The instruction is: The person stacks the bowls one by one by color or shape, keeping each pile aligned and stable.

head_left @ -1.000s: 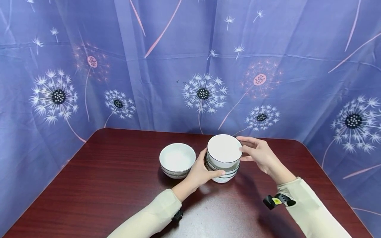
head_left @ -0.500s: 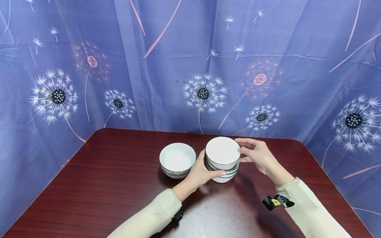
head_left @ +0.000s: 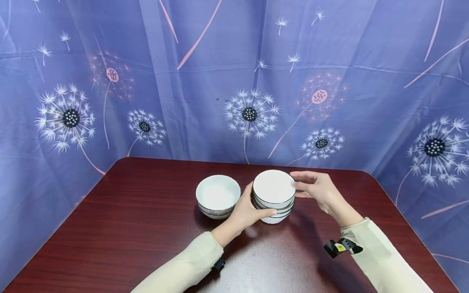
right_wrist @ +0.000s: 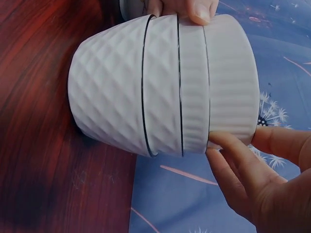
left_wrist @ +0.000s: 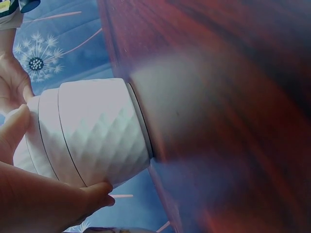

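Several white bowls with dark rims stand nested in a stack (head_left: 275, 220) right of the table's middle. In the wrist views the lower bowls (right_wrist: 109, 85) have a diamond texture, while the upper ones are ribbed. My left hand (head_left: 244, 212) grips the stack's left side, its thumb across the front and its fingers mostly hidden behind. At the top sits a bowl (head_left: 274, 186) with a plain white inside. My right hand (head_left: 322, 190) pinches that bowl at its right side, with fingertips and thumb near the rim in the right wrist view.
Left of the stack is another pile of bowls (head_left: 218, 193), with a patterned band showing below its upper rim. Both piles stand toward the back of the dark red wooden table (head_left: 121, 228). A blue dandelion-print curtain (head_left: 205, 97) hangs behind the table's back edge.
The top bowl has come down and slightly left, deeper into the stack, with my right hand moving along with it. My left hand has kept its place on the stack.
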`<act>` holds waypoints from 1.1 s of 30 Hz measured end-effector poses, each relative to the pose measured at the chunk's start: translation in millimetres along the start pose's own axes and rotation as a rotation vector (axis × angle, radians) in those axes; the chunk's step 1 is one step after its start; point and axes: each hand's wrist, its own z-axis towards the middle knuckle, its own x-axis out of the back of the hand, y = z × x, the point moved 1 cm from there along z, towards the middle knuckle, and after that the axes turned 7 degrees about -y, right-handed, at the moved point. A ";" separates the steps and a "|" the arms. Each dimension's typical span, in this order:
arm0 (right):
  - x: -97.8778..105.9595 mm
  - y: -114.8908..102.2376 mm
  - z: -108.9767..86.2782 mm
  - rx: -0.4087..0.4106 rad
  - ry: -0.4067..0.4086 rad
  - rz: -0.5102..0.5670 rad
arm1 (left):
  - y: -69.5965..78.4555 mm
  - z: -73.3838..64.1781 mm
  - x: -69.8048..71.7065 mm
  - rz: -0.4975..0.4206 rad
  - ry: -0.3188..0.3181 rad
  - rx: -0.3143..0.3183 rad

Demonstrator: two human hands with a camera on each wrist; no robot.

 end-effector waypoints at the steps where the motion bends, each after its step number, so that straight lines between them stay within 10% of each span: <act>1: 0.8 0.5 0.0 -0.001 0.001 0.001 | 0.0 0.0 0.1 0.000 -0.001 0.001; 33: 7.7 22.9 -6.5 0.119 -0.022 -0.114 | 31.9 -1.5 16.9 0.070 0.007 -0.014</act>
